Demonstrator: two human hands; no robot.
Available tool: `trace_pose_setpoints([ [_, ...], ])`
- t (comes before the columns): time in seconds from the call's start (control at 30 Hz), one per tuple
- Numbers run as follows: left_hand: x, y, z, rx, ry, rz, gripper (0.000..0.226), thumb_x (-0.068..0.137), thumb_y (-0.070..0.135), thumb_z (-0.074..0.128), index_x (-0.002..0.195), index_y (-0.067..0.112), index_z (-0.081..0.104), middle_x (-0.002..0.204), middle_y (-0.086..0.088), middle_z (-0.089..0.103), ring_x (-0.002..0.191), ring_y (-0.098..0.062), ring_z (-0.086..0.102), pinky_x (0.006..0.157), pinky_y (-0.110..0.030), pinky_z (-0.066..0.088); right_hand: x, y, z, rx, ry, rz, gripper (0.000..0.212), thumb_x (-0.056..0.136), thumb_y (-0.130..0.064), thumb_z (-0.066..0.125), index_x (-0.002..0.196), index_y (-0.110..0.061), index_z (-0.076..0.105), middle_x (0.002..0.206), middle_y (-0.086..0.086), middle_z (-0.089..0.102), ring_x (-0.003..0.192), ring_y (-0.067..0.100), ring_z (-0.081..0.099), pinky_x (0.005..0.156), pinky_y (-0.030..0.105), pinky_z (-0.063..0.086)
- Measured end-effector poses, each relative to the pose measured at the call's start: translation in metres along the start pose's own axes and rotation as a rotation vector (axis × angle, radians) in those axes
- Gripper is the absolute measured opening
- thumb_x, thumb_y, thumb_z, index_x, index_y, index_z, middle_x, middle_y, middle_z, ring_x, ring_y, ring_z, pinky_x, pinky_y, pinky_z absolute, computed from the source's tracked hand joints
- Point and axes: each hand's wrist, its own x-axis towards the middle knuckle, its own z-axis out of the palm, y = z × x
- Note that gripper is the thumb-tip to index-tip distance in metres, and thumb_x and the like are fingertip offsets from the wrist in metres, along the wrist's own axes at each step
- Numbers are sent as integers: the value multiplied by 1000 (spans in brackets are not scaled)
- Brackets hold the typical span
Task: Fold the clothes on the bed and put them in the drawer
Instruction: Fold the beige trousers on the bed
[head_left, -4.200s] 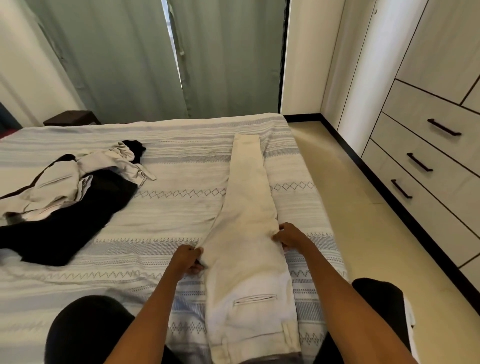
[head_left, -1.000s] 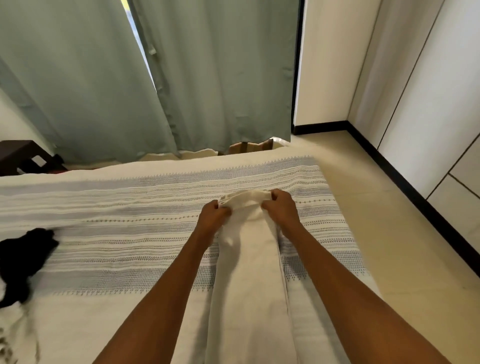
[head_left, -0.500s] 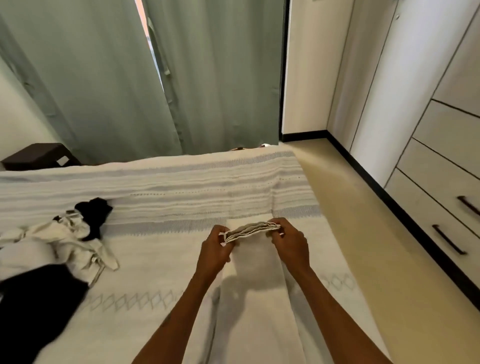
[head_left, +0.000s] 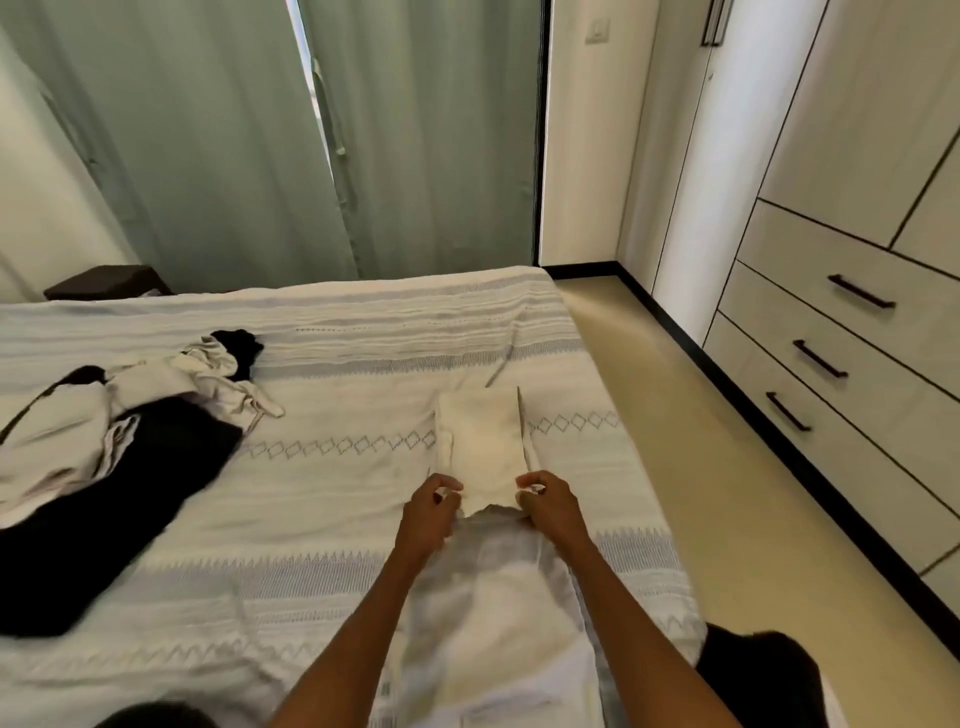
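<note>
The left hand (head_left: 430, 512) and the right hand (head_left: 546, 505) each pinch a corner of the hem end of the cream trousers (head_left: 485, 452), thumb and fingers curled on the cloth. That end is doubled back toward the person, so the folded part lies flat on top of the lower part of the trousers, with the fold line on the far side. The trousers lie lengthwise on the right part of the bed (head_left: 332, 519), running from the fold down to the bottom edge of the view, where the waist end is blurred and cut off.

No writing or label can be read on the trousers or the bedspread; the cover carries only woven grey bands and a row of diamond shapes.

On the left of the bed, well apart from the trousers, lies a heap of clothes (head_left: 119, 441), black and pale cloth tangled together; how many garments are in it cannot be told, and its left side runs out of view. Two dark rounded shapes at the bottom edge, probably the person's knees, are partly cut off.

The right edge of the bed runs just beside the trousers, with a strip of bare beige floor (head_left: 727, 467) between it and the wardrobe. The drawers (head_left: 831, 364) there have dark bar handles and stand closed. Green curtains (head_left: 311, 135) hang behind the bed's far edge.
</note>
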Motion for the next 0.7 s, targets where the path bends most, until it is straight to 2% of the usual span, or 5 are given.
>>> trace_pose_setpoints([
  [0.17,-36,-25,0,210,-56,7,30,79,35,45,94,29,70,83,5,73,81,-15,68,75,-28,52,-40,23,-3,-442,-69,-10,29,85,-36,58,114,-35,60,119,-2,68,106,23,63,86,33,47],
  [0.3,-53,-40,-3,387,-118,18,34,90,36,46,113,24,68,100,0,73,93,-17,67,75,-22,47,-58,34,-5,-693,-138,-42,35,95,-38,52,129,-30,54,125,3,66,110,26,62,87,34,46],
  [0.4,-47,-59,-4,480,-142,45,45,88,42,44,122,22,67,113,-6,71,106,-23,66,87,-29,49,-59,35,-5,-725,-148,-34,38,91,-25,49,129,-30,54,120,7,67,106,27,62,84,33,47],
  [0.57,-51,-50,-4,509,-104,101,46,88,50,43,119,26,67,108,-1,73,101,-20,67,82,-27,49,-53,35,-4,-662,-25,-84,23,95,-33,49,109,-30,66,111,-2,71,101,23,65,84,31,48],
  [0.7,-34,-45,-12,556,63,163,44,100,50,46,141,34,46,118,1,61,100,-18,64,84,-36,52,-29,26,-3,-650,45,-186,25,95,-29,51,112,-25,69,111,1,70,104,23,63,84,33,49],
])
